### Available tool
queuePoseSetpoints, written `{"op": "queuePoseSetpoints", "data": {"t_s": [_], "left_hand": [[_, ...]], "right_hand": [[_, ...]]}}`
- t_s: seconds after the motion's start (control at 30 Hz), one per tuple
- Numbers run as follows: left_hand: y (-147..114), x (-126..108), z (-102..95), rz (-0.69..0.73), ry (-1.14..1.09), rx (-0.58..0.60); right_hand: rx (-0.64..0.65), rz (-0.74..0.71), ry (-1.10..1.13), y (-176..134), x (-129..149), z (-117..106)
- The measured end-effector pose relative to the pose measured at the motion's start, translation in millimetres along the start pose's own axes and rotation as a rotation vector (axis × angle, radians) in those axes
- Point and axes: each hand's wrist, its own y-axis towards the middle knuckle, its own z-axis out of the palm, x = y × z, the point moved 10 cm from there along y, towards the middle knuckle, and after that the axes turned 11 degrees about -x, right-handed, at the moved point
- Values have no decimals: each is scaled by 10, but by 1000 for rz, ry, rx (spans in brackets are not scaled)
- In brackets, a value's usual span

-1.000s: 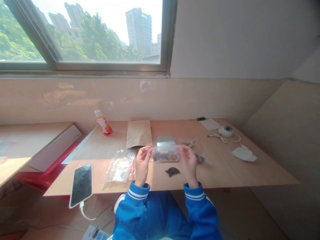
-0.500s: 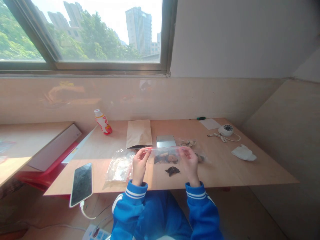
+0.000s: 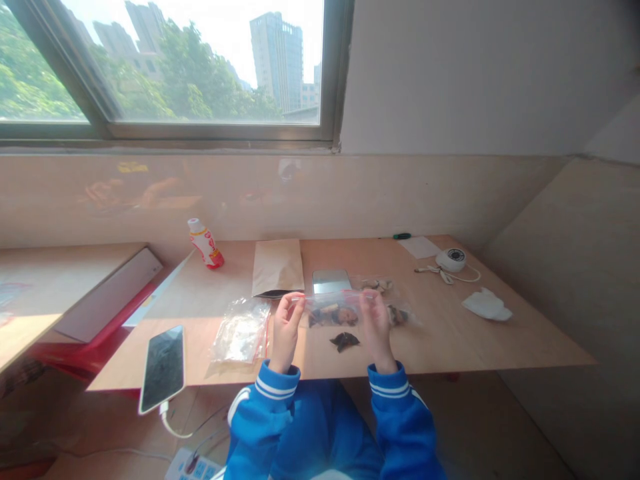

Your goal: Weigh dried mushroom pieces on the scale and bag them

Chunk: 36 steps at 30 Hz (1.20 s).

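Note:
A clear zip-lock bag (image 3: 330, 301) with a reddish strip along its top is stretched between my hands above the table. My left hand (image 3: 285, 333) pinches its left top corner, and my right hand (image 3: 377, 333) grips the right one. Brown, dried-looking pieces (image 3: 334, 316) show in or through the plastic; I cannot tell which. Below it, a dark, jagged dried piece (image 3: 345, 342) lies on the wood. Beyond my right hand are a clear bag of pale pieces (image 3: 377, 285) and another of darker pieces (image 3: 399, 316). Clear zip-lock bags (image 3: 239, 333) lie left of my left hand.
Behind the held bag are a flat silver device (image 3: 331, 281) and a brown paper bag (image 3: 278, 267). A bottle (image 3: 206, 245) stands at the back left. A charging phone (image 3: 163, 370) overhangs the front left edge. Rightward sit a white round device (image 3: 451, 260) and crumpled tissue (image 3: 487, 305).
My hands have come slightly closer together, still holding the bag by its top corners. The things on the table have stayed put.

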Motion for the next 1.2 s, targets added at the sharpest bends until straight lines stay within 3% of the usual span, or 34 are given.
{"op": "queuePoseSetpoints", "data": {"t_s": [0.3,0.83,1.2], "left_hand": [[-8,28,30,-11,64,14],[-11,-6,-77,38,138,-93],[-89,-20,127,-51,55,80]], "right_hand": [[45,-12,-63,-13,10,83],[-69,-12,-181,-6,-20,-57],[116,86,16,-74,-74,116]]}}
